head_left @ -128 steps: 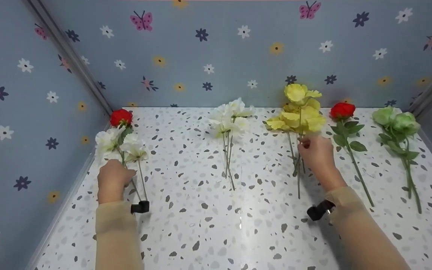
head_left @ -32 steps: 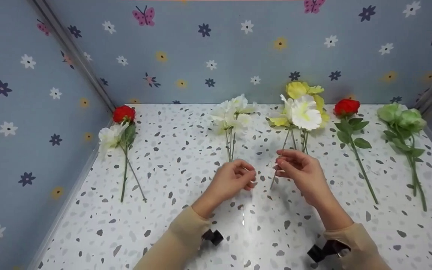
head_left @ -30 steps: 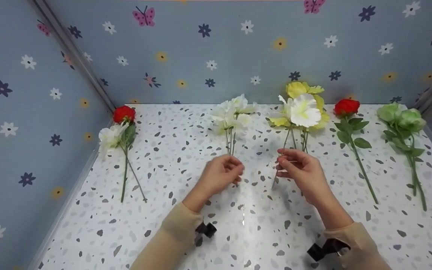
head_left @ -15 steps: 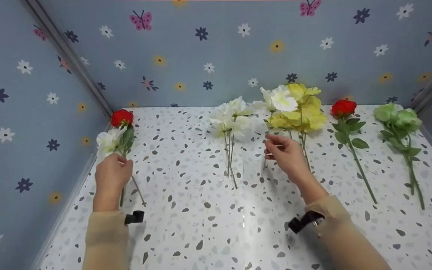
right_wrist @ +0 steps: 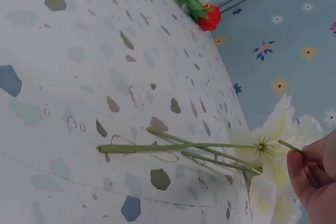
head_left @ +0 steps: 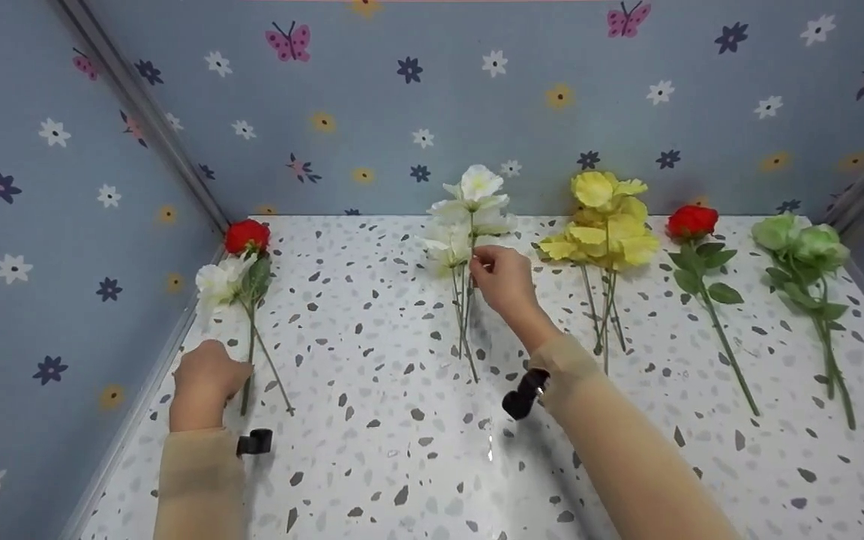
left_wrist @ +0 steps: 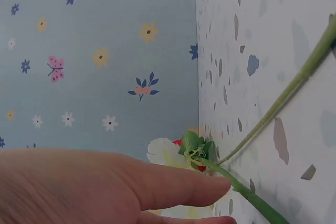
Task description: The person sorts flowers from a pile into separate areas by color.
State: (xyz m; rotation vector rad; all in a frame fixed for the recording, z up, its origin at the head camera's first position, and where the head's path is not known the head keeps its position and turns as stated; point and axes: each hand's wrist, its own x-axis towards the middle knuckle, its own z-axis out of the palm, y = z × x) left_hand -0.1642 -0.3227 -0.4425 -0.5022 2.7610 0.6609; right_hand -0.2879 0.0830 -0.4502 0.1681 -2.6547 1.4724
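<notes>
My right hand [head_left: 507, 281] pinches the thin stem of a white flower [head_left: 481, 182], holding it over a bunch of white flowers [head_left: 451, 244] lying at the middle back. In the right wrist view only a short end of that stem [right_wrist: 289, 146] sticks out from the fingertips. At the left, my left hand [head_left: 207, 375] is beside the stems of a red rose [head_left: 246, 237] and another white flower [head_left: 220, 281], which lie crossed. Its fingers reach out fairly straight in the left wrist view, a fingertip right at the thick green stem [left_wrist: 257, 203], without curling round it.
Right of the white bunch lie yellow flowers [head_left: 601, 232], a second red rose [head_left: 693, 223] and pale green flowers [head_left: 799, 244]. All lie on a speckled white table [head_left: 402, 450], heads toward the patterned back wall [head_left: 372, 90]. A side wall [head_left: 64, 300] borders the left.
The left hand's white flower passed to my right hand, which carried it left from the yellow flowers to the white bunch. My left hand went back to the left flowers, then drew slightly nearer.
</notes>
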